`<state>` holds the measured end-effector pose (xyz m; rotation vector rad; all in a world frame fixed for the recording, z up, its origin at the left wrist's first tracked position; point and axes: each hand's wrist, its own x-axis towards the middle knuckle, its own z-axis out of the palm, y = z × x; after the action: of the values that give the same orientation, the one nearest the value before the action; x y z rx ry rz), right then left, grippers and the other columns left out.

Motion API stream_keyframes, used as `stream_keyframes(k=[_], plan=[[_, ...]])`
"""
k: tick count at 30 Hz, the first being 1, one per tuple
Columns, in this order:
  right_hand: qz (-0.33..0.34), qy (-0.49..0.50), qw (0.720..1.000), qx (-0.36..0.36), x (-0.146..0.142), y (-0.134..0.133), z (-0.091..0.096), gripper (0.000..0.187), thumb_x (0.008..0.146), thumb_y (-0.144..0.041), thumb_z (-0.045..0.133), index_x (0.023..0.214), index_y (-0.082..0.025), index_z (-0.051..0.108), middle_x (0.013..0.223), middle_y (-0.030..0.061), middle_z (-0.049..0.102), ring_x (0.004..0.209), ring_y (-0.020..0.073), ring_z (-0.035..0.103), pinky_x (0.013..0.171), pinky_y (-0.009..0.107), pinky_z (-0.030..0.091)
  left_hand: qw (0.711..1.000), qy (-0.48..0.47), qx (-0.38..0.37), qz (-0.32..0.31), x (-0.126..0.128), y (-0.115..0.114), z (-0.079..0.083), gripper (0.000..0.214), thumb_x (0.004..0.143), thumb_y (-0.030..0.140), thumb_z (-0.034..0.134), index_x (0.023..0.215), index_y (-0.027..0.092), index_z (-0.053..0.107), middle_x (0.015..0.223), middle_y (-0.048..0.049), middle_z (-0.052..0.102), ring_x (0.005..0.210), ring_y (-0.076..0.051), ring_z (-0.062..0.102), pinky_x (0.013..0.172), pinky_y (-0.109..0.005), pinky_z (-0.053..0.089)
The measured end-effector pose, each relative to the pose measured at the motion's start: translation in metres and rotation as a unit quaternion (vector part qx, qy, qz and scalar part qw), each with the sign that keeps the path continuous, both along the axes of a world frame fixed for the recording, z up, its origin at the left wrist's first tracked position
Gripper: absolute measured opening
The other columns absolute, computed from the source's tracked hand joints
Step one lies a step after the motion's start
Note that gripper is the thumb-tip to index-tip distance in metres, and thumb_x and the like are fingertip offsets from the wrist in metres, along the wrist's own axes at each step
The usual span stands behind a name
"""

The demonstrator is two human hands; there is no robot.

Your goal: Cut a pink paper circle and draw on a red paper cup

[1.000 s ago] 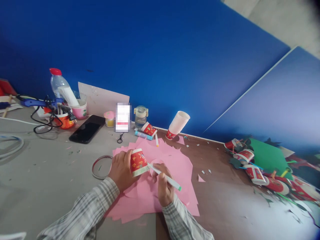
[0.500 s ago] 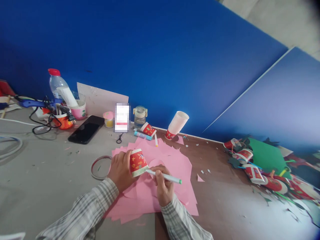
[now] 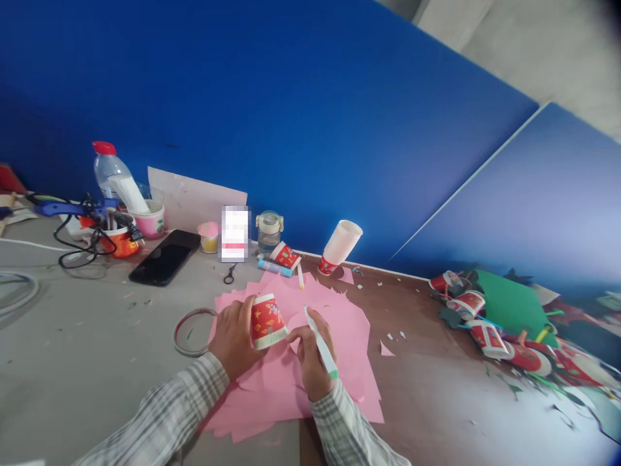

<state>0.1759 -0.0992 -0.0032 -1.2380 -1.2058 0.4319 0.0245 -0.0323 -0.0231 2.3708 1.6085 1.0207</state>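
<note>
My left hand [image 3: 239, 338] is wrapped round a red paper cup [image 3: 267, 319] with gold and white prints, tilted over the pink paper [image 3: 339, 362]. Pale green marks run along the cup's white rim band, which faces down. In my right hand [image 3: 314, 356] is a white marker [image 3: 321, 343] with a green end, its tip pointing up and away from the cup. A finger of that hand reaches to the cup's rim. Under both hands lie the overlapping pink sheets. Left of my left hand sits a roll of tape [image 3: 180, 333], seen as a ring.
At the back are a black phone [image 3: 165, 257], a glass jar [image 3: 270, 233], a glue stick [image 3: 274, 268], a tipped red cup [image 3: 285, 255] and a leaning cup stack [image 3: 341, 246]. Decorated cups and green paper [image 3: 514, 304] crowd the right. Paper scraps dot the table.
The marker's tip has left the cup's rim and swung upward, with the marker now steeper in my right hand. My left hand still holds the cup in nearly the same place.
</note>
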Motion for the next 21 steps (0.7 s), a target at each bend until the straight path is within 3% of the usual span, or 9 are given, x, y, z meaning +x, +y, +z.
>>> stream_keyframes(k=[5, 10, 16, 21], plan=[[0.041, -0.036, 0.998, 0.001, 0.016, -0.001, 0.011, 0.027, 0.084, -0.026, 0.042, 0.109, -0.021, 0.052, 0.057, -0.0011, 0.064, 0.031, 0.0122, 0.044, 0.033, 0.023, 0.039, 1.000, -0.017, -0.023, -0.011, -0.001, 0.002, -0.003, 0.090, 0.043, 0.055, 0.067, 0.118, 0.021, 0.030, 0.088, -0.0042, 0.051, 0.083, -0.027, 0.053, 0.074, -0.042, 0.044], [0.034, -0.110, 0.993, 0.017, 0.047, 0.001, 0.030, 0.030, 0.079, -0.019, 0.047, 0.109, -0.022, 0.049, 0.067, 0.0021, 0.065, 0.054, 0.0195, 0.061, 0.051, 0.030, 0.050, 0.998, -0.012, -0.051, -0.040, -0.002, 0.004, -0.008, 0.093, 0.041, 0.046, 0.070, 0.120, 0.023, 0.026, 0.091, -0.0043, 0.053, 0.085, -0.028, 0.053, 0.076, -0.043, 0.043], [-0.006, -0.203, 0.974, -0.103, 0.083, 0.030, 0.034, 0.045, 0.065, -0.007, 0.050, 0.106, -0.022, 0.045, 0.065, -0.0006, 0.064, 0.057, 0.0191, 0.060, 0.052, 0.027, 0.047, 0.998, -0.011, -0.037, -0.047, -0.005, 0.007, -0.016, 0.096, 0.041, 0.047, 0.070, 0.121, 0.022, 0.024, 0.093, -0.0048, 0.053, 0.085, -0.028, 0.052, 0.077, -0.043, 0.042], [0.046, -0.247, 0.953, -0.170, 0.089, 0.050, 0.028, 0.051, 0.055, 0.001, 0.048, 0.100, -0.022, 0.051, 0.052, -0.0066, 0.060, 0.047, 0.0176, 0.057, 0.050, 0.025, 0.043, 0.997, -0.019, -0.053, -0.057, -0.005, 0.008, -0.015, 0.092, 0.044, 0.047, 0.068, 0.121, 0.023, 0.024, 0.091, -0.0042, 0.053, 0.085, -0.027, 0.052, 0.078, -0.043, 0.041]])
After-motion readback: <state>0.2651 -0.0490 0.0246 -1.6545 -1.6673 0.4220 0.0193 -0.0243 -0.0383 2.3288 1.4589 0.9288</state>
